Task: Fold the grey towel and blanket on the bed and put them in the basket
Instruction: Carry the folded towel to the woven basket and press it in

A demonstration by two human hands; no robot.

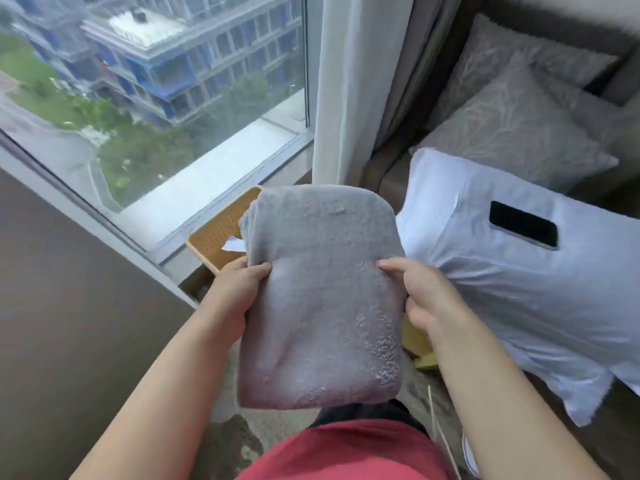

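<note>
Now, fingers first: the left hand's fingers (258, 270) are pinched over the left edge of the folded grey fleecy rectangle of cloth (322, 299), thumb on top, the rest hidden behind the fabric. The right hand's fingers (393, 266) clamp the opposite edge in the same way. So the left hand (233, 299) and right hand (427, 299) are both grasping the bundle, holding it up in the air in front of the person's red shirt (346, 452).

Whether this is the towel or the blanket, I cannot tell; it looks thick, several layers showing at the upper left corner. It appears fully folded, so by my reading the folding step for this piece is done and the carry to the basket is in hand.

And there it is: the tan woven basket (216, 230) sits on the floor just beyond and below the bundle, against the window sill (207, 199), mostly hidden by the cloth. Something white lies inside.

To the right, a white pillow (502, 299) on the bed carries a black phone (523, 225), with grey patterned cushions (512, 126) behind.

Next move, I'd say: lower the bundle forward and down into the basket, keeping both edges pinched so the layers don't slide apart, and release only once it rests flat.
</note>
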